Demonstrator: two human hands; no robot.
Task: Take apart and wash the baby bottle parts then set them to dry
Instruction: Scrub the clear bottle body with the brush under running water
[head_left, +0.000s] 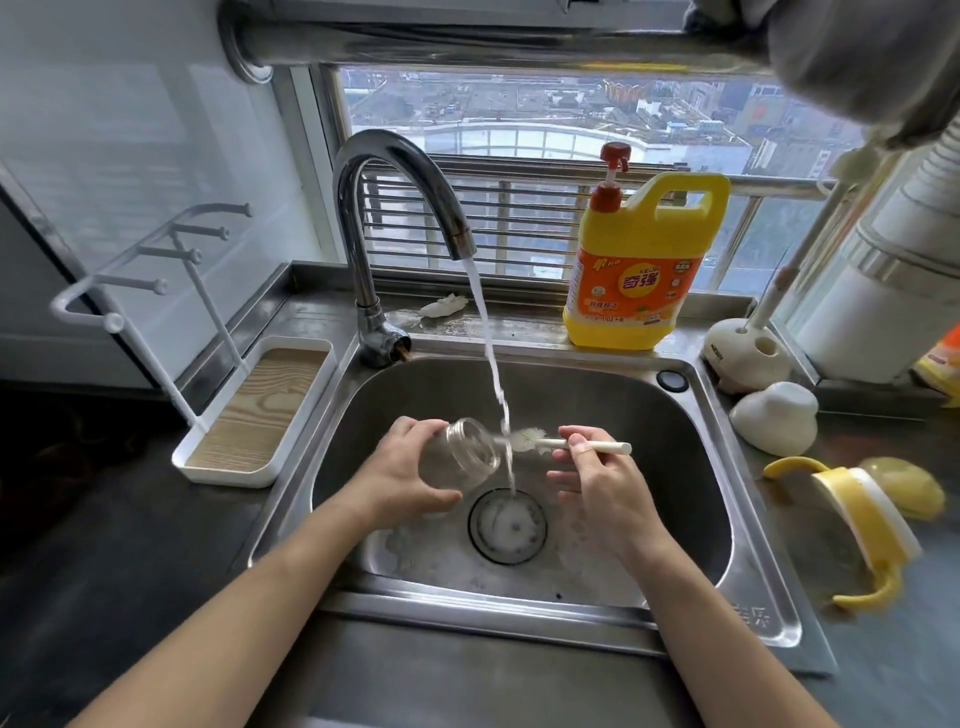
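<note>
Home kitchen: steel sink (748, 597), detergent jug (639, 270).

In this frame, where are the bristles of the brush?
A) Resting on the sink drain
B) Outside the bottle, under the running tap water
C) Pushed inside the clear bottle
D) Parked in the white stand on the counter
B: the brush, held by the right hand, has its bristles in the water stream, outside the clear bottle that the left hand grips.
</note>
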